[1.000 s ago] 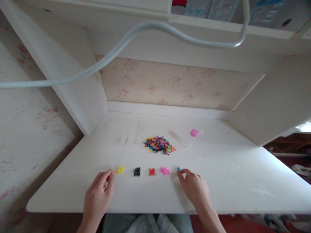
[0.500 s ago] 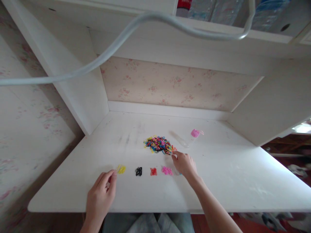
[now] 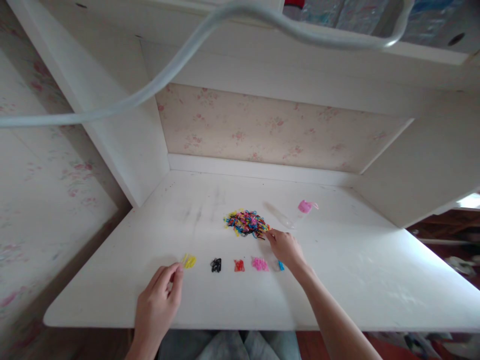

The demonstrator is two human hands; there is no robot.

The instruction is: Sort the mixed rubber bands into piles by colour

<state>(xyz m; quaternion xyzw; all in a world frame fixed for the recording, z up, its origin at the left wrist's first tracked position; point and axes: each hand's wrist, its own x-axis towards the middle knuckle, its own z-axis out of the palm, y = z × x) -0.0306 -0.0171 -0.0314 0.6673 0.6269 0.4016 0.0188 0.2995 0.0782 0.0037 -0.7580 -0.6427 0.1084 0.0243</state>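
Head view: white desk [image 3: 375,270] spread beneath both hands. Bottles [image 3: 360,15] stood above and beyond right hand [image 3: 287,246], print too blurred to read. Right fingers, bunched, met mixed band pile [image 3: 244,222] at near-right edge. Left hand [image 3: 159,292], half-curled, sat beside yellow bands [image 3: 190,261]. Either hand's hold: couldn't tell.

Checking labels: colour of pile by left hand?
Yellow; the pile shows best in the head view.
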